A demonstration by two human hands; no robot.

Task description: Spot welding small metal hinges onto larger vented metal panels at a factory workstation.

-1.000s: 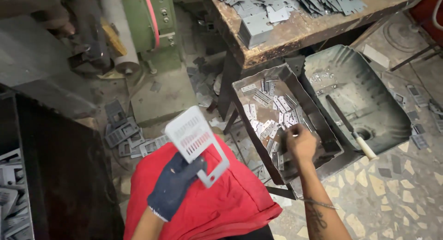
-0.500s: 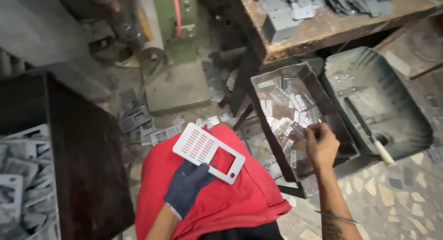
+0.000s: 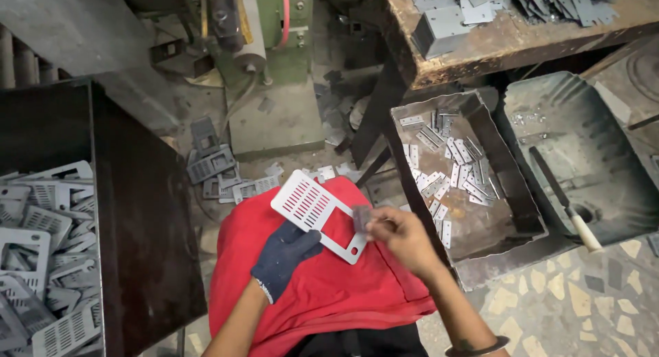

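1. Plate: a white metal plate with rows of slots on one half and a square cut-out on the other, held tilted over the red cloth on the person's lap.
2. Left hand, in a dark blue glove, grips the plate from below at its lower edge, fingers closed on it.
3. Right hand, bare, pinches a small grey metal piece between thumb and fingertips, pressed against the plate's right end beside the cut-out.
4. Tray: a dark metal tray stands on the floor just right of the right hand; many small pale metal strips lie scattered in it, mostly toward its far and middle part.
5. Pan: a grey dented pan sits right of the tray, touching it, with a tool with a pale wooden handle lying inside near its near edge.
6. Bin: a tall dark bin stands at the left, holding a heap of similar slotted plates.
7. More slotted plates lie loose on the floor between the bin and the lap, before a green machine.
8. Surface: a worn wooden bench top at the far right carries piles of grey metal blanks.
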